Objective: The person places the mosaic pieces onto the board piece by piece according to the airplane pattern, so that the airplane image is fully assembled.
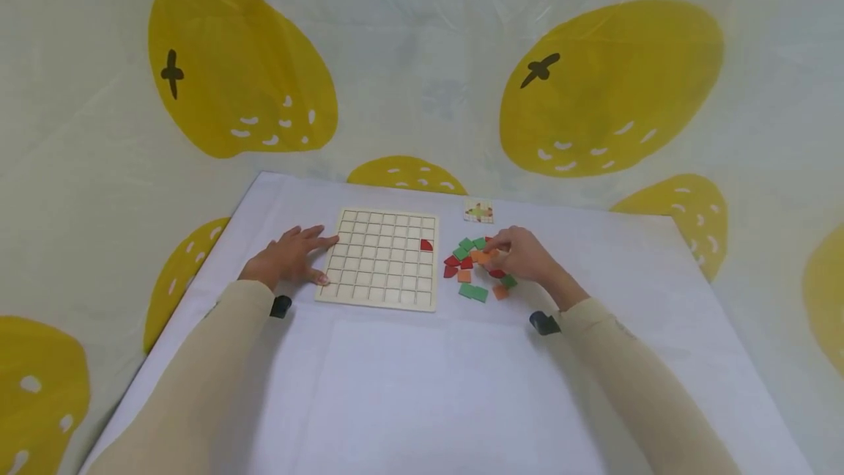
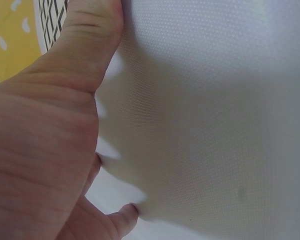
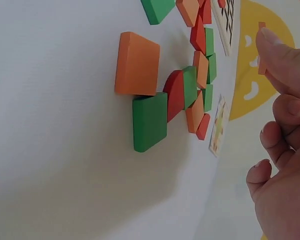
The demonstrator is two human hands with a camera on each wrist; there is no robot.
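Note:
My left hand (image 1: pixel 290 255) lies with fingers spread at the left edge of a pale wooden grid board (image 1: pixel 379 259), fingertips and thumb right at its rim. One red quarter-round piece (image 1: pixel 426 245) sits on the board near its right side. Over the loose tiles to the right is my right hand (image 1: pixel 524 259). Between its thumb and index finger it pinches a thin orange tile (image 3: pixel 262 69), seen edge-on in the right wrist view. Below lie an orange square tile (image 3: pixel 140 65), a green square tile (image 3: pixel 152 120) and a red curved piece (image 3: pixel 175 95), with several more beyond.
A small picture card (image 1: pixel 478 211) lies behind the tile pile. Two green tiles (image 1: pixel 473 292) lie at the pile's front. A white cloth (image 1: pixel 409 387) covers the table, and a fabric backdrop with yellow fruit shapes (image 1: pixel 613 86) rises behind its far edge.

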